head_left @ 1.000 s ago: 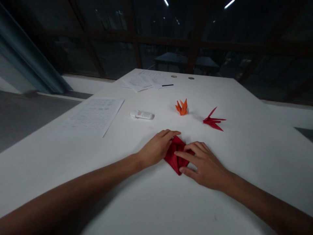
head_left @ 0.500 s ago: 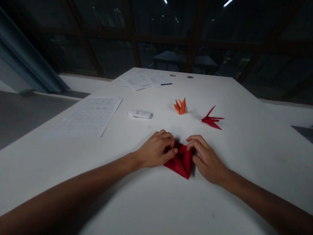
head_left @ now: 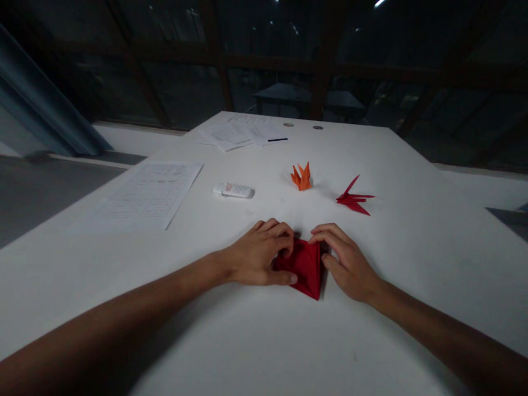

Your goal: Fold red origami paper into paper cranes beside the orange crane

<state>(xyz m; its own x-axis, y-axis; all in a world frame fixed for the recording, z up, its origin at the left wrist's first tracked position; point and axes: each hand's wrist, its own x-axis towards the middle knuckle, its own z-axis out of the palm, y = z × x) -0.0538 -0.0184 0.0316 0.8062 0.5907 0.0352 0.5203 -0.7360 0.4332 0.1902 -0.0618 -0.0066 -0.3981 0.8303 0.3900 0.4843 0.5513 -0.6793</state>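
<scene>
A folded piece of red origami paper [head_left: 306,268] lies on the table between my hands, one corner pointing toward me. My left hand [head_left: 264,256] grips its left side, fingers curled at the far edge and thumb flat on the near part. At its right edge, my right hand [head_left: 344,261] pinches the paper between thumb and fingers. Beyond my hands stand an orange origami crane [head_left: 302,177] and, to its right, a red origami crane [head_left: 355,199] with thin pointed ends.
A white correction tape or similar small white plastic item [head_left: 233,190] lies left of the cranes. A printed sheet [head_left: 144,192] rests at the left, more papers [head_left: 239,132] with a dark strip [head_left: 278,139] farther back. Two round inserts [head_left: 317,127] sit near the table's far edge.
The raised fold in the red paper's middle now lies flatter, opened toward the right edge. My left thumb has moved slightly down and my right fingers slightly left. The view has shifted a little.
</scene>
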